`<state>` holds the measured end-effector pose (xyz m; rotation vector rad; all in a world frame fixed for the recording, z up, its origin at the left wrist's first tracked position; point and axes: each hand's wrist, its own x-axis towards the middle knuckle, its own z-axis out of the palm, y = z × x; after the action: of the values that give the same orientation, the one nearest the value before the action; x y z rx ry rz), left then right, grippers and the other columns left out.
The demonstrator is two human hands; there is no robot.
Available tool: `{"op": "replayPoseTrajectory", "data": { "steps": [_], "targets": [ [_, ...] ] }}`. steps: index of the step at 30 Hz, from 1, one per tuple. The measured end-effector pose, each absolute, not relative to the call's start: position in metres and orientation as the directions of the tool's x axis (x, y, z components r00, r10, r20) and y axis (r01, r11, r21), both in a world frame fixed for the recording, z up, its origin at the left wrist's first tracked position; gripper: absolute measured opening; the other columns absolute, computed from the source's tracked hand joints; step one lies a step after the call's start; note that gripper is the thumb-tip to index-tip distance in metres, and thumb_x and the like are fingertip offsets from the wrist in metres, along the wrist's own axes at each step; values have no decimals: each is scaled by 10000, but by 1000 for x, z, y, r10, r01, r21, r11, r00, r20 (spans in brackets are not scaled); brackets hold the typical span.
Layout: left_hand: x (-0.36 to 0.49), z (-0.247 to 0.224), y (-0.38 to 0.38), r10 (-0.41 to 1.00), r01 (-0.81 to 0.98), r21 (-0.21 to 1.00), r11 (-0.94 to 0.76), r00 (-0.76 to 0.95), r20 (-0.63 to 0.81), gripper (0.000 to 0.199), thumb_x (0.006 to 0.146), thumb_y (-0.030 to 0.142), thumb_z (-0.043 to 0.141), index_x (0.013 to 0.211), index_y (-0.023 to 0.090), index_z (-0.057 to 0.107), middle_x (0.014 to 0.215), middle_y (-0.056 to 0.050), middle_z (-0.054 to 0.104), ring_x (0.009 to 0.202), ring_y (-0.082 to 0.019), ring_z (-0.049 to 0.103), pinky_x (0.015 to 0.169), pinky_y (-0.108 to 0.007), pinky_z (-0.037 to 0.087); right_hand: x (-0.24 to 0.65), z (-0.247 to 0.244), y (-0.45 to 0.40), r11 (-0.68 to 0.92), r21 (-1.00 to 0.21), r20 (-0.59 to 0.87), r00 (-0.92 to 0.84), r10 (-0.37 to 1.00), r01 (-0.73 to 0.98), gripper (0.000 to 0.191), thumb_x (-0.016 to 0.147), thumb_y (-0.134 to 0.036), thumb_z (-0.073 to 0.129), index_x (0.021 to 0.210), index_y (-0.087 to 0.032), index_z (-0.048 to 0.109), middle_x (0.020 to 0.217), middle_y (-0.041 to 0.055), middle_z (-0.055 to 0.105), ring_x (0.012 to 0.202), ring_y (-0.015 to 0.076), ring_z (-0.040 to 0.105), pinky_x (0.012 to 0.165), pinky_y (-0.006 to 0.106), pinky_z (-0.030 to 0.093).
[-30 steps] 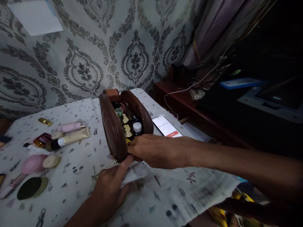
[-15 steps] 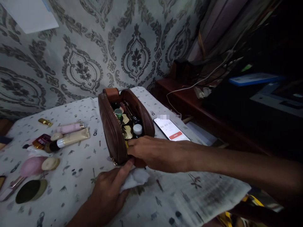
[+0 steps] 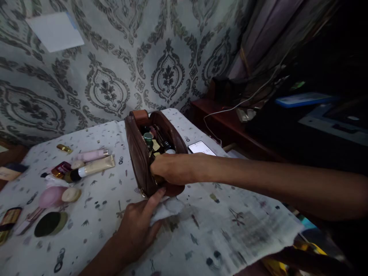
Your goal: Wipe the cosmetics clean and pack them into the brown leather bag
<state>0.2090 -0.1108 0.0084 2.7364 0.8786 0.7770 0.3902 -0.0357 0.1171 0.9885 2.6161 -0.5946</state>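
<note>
Reaching into the smooth brown leather bag (image 3: pixel 138 161), fingers (image 3: pixel 156 168) curl downward.

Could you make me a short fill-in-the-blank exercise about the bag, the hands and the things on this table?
The hand reaching into the open brown bag is the ____ one.
Partly hidden behind the forearm lies a ____ with a lit screen.
In the picture, the pink tube lies to the ____ of the bag.

Missing words, in order: right; phone; left.
</note>
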Motion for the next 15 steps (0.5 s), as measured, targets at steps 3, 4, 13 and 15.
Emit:
{"op": "replayPoseTrajectory", "data": {
  "steps": [3, 4, 13, 15],
  "targets": [
    [208, 6, -112, 597, 503, 322, -802, 684, 418, 671, 853, 118, 444, 1492, 201, 257, 1085, -87, 758, 773, -196, 739, 638, -285, 601, 387, 117, -33, 716, -218, -429, -724, 540, 663, 118, 734, -48, 631, 816, -44, 716, 724, 91, 684, 642, 157, 601, 565, 248, 390],
    [208, 6, -112, 603, 505, 331, -797, 683, 412, 674, 847, 116, 451, 1488, 205, 263, 1066, -78, 761, 771, -195, 737, 641, -284, 599, 387, 116, -32, 727, -207, -420, -730, 539, 655, 122, 739, -58, 633, 825, -46, 718, 741, 98, 692, 657, 163, 612, 570, 248, 396],
    [207, -1, -113, 636, 520, 369, -770, 673, 378, 690, 822, 116, 482, 1474, 204, 274, 1024, -66, 763, 759, -198, 733, 651, -275, 588, 392, 86, -33, 702, -169, -243, -719, 651, 692, 213, 679, -202, 715, 868, -105, 729, 880, 136, 728, 850, 249, 684, 658, 276, 462],
    [208, -2, -112, 638, 518, 379, -767, 674, 373, 677, 823, 120, 485, 1466, 200, 288, 1015, -65, 763, 753, -196, 733, 648, -274, 587, 393, 83, -36, 683, -144, -225, -696, 682, 716, 210, 683, -216, 719, 866, -113, 727, 885, 138, 727, 874, 257, 687, 677, 283, 473]
  ]
}}
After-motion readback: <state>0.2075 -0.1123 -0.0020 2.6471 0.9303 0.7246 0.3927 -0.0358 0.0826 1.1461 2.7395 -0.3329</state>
